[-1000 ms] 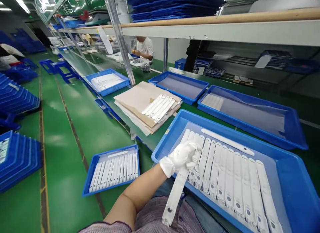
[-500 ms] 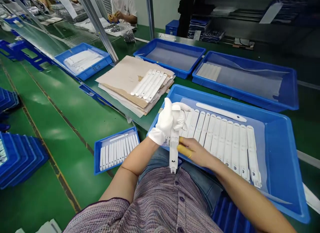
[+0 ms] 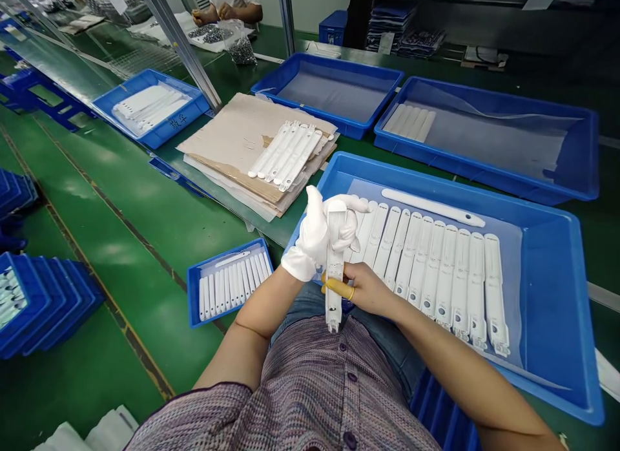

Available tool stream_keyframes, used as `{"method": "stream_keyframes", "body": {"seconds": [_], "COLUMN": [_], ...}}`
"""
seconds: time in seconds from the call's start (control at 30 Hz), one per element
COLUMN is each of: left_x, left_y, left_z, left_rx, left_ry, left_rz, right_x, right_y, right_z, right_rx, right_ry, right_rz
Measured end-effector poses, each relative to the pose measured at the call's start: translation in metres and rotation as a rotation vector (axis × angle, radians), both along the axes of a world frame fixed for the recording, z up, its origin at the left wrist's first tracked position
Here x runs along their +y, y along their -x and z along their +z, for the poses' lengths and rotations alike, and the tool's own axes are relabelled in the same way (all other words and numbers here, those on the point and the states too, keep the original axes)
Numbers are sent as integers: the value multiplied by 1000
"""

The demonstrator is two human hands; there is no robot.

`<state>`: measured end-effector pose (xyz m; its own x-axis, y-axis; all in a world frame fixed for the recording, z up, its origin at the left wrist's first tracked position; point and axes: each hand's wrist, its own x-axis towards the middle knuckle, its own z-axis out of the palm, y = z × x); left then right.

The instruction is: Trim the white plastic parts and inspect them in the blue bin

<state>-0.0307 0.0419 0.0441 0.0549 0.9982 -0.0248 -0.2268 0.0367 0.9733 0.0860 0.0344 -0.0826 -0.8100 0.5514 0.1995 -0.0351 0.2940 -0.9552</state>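
Observation:
My left hand (image 3: 320, 234), in a white glove, is closed round the upper part of a long white plastic strip (image 3: 334, 270) held upright over my lap. My right hand (image 3: 361, 293), bare with a yellow finger cot, pinches the same strip lower down. Both hands hover at the near left corner of a blue tray (image 3: 557, 257) that holds a row of several like white strips (image 3: 436, 263), with one more strip lying crosswise behind them.
A cardboard stack (image 3: 232, 141) carrying several white strips lies behind the tray. More blue trays stand at the back (image 3: 334, 89), back right (image 3: 484, 134) and left (image 3: 145, 105); a small one (image 3: 230, 280) sits low by my left arm. A person works at the far end of the green bench.
My view tilted down. My left hand lifted the strip from beside the tray to upright, and my right hand came in and took hold of its lower part.

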Motion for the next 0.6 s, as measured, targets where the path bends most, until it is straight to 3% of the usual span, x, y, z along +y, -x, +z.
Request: {"method": "stream_keyframes", "body": {"seconds": [0.2, 0.33, 0.43, 0.5, 0.6], "left_x": [-1, -14, -14, -1, 43], "left_y": [0, 5, 18, 36, 81], "left_z": [-8, -30, -37, -24, 20], "left_rx": [49, 528, 739, 750, 821], "left_ry": [-100, -278, -280, -193, -71], "left_rz": [-59, -148, -124, -71, 64], "right_x": [0, 4, 6, 7, 7], "right_y": [-4, -7, -10, -15, -26], "right_z": [0, -1, 0, 0, -2], "right_rx": [59, 139, 183, 224, 220], "right_ry": [11, 102, 256, 320, 297], "right_rz": [-71, -271, -229, -136, -132]}}
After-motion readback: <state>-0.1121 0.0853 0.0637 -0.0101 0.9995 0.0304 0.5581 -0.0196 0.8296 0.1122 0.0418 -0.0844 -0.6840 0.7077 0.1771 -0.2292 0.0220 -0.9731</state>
